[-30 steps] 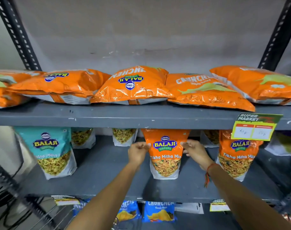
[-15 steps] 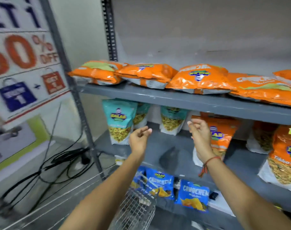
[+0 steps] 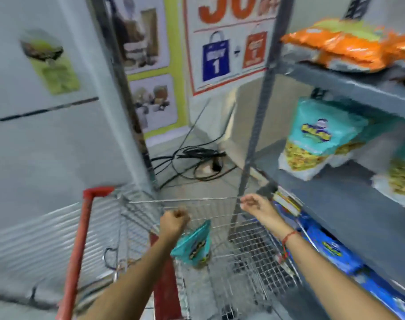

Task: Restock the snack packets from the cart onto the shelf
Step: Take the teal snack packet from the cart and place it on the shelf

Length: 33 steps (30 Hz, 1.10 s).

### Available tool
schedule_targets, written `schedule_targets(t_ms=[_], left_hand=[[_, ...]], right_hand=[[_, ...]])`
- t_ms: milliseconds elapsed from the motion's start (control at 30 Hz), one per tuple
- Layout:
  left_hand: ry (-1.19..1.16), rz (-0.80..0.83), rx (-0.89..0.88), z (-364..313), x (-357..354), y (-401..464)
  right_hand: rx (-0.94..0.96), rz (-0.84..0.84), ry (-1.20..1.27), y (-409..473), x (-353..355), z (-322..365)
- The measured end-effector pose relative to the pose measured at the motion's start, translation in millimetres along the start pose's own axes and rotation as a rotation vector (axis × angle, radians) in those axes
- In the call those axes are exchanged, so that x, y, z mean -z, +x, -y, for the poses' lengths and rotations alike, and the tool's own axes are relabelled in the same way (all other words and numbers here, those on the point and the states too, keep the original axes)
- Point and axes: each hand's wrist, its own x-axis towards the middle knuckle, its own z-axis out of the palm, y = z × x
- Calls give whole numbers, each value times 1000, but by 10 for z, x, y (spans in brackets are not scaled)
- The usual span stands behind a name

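The wire cart (image 3: 250, 248) with a red handle (image 3: 80, 239) stands below me, left of the grey shelf (image 3: 349, 211). One teal snack packet (image 3: 194, 245) stands inside the cart. My left hand (image 3: 175, 221) hovers just above and left of that packet, fingers curled into a fist, holding nothing. Over the cart's far rim, my right hand (image 3: 254, 205) is loosely curled and empty. On the shelf, orange packets (image 3: 349, 45) lie on the upper board, teal packets (image 3: 316, 139) stand on the middle board and blue packets (image 3: 333, 250) sit below. The frame is motion-blurred.
The shelf's grey upright post (image 3: 259, 125) rises just behind the cart. Black cables and a plug (image 3: 196, 162) lie tangled on the floor beyond. A sale poster (image 3: 229, 42) hangs on the back wall. A white panel (image 3: 46, 146) stands at the left.
My view has swung left and down from the shelf to the cart. Both hands let go of the orange packet on the middle board and dropped over the cart.
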Motion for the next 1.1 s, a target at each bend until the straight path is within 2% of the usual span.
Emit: schedule_targets(t_ms=[67, 133, 200, 267, 367, 433, 500, 633, 700, 900, 1100], left_hand=[[170, 41, 176, 328, 61, -159], [303, 175, 332, 647, -46, -284], [281, 272, 432, 965, -254, -327], [186, 249, 502, 1219, -468, -292], [-3, 24, 636, 1389, -737, -151], [-92, -123, 654, 1333, -842, -15], [-115, -216, 665, 1340, -934, 116], [-94, -384, 701, 1340, -1049, 238], [-75, -420, 674, 1244, -1084, 248], [-155, -368, 515, 867, -1151, 170], [-328, -129, 240, 435, -1118, -9]], right_hand=[[-76, 133, -95, 276, -242, -374], [-169, 286, -181, 512, -476, -712], [-246, 456, -264, 721, -680, -1021], [-302, 562, -323, 924, -869, -1293], [-329, 641, -326, 1183, -1132, -1682], [-357, 633, -242, 1332, -1278, -1953], [-298, 636, -234, 1420, -1390, -2096], [-188, 492, -261, 1442, -1466, -2380], [-193, 431, -268, 1379, -1417, -2453], [-222, 262, -183, 1043, -919, -2167], [-127, 57, -215, 488, -261, -1351]])
